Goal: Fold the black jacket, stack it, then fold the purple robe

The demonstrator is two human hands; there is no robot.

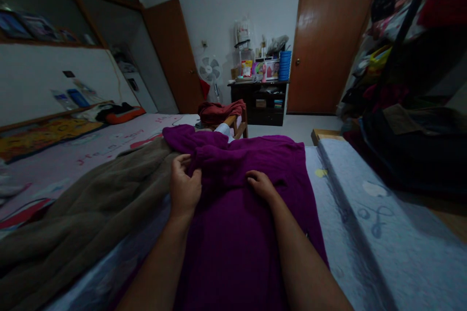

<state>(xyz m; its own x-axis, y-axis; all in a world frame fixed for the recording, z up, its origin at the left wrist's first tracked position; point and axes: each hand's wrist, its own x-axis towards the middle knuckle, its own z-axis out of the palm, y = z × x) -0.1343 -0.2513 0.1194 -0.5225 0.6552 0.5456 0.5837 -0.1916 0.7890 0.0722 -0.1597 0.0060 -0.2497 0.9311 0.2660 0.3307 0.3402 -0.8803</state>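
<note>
A purple garment (233, 238) lies spread over the bed in front of me, with one part folded across its far end. My left hand (185, 184) grips the left edge of that folded part, thumb and fingers closed on the cloth. On the right, my right hand (261, 185) has its fingers curled onto the fold's near edge, closed on the fabric; the fingertips are partly hidden. Beyond my left hand, a bunched purple flap reaches left over a brown blanket (120, 194).
Pale blue patterned bedding (365, 214) runs along the right. A pink sheet (109, 143) covers the bed at left. Past the bed stand a wooden chair (243, 126) with a reddish cloth (219, 112), a white fan (209, 69) and a dark cabinet (268, 116). Clothes (397, 92) crowd the right side.
</note>
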